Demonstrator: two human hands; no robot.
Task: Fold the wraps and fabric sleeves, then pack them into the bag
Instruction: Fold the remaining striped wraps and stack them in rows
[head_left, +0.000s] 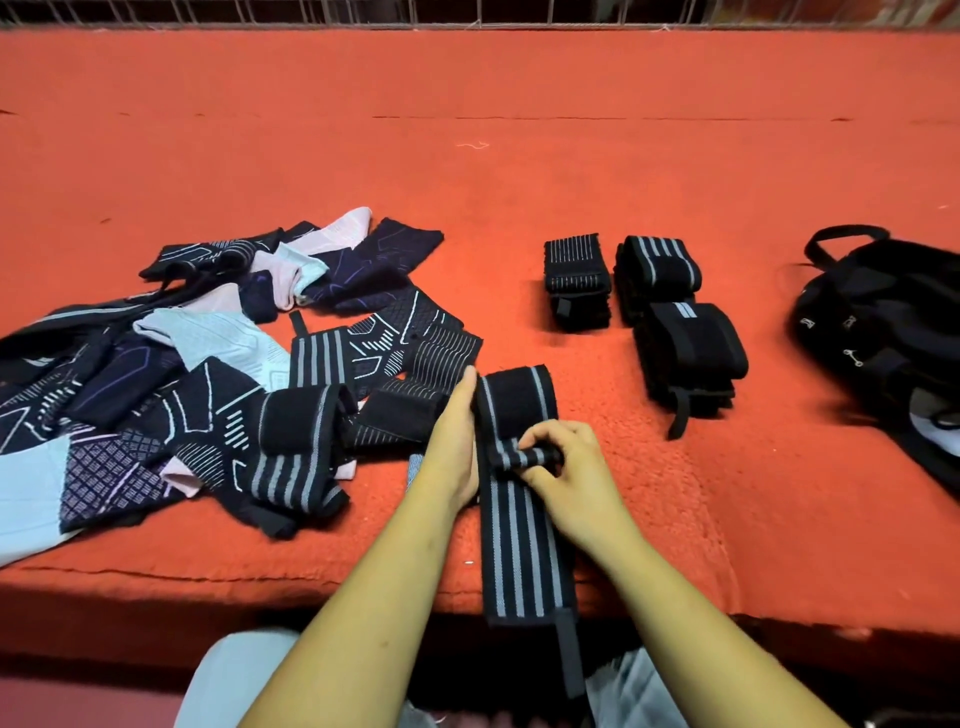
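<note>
**Striped wrap (519, 525), centre foreground.** A long band of black elastic webbing with pale grey stripes running lengthwise. Its far end lies flat, while its near end and thin tab strap hang over the table edge. My right hand (566, 478) pinches a small crosswise fold raised at the band's middle, fingers curled round it. My left hand (454, 447) lies with straight fingers against the band's left edge and grasps nothing. I judge this to be the first fold of this wrap.

**Beyond and to the right of the wrap.** Three bundles of folded wraps (691, 353) sit close together. They are compact black blocks, ribbed and striped, and one trails a loose tab.

**Farther right of the wrap.** The bag (883, 322) is black, soft and slumped, with a loop handle. I cannot tell whether it is open or what it holds.

**Left of the wrap.** A tangled heap of fabric sleeves (182, 364) in thin knit: navy, black, pink and pale blue, with white line patterns. A few unfolded striped bands lie among them.

**Beneath everything.** A red cover (467, 156) with a fuzzy nap.

**Progress, as I judge it.** A minority of the wraps are folded, none of the sleeves are, and I see no sign that packing has begun.
</note>
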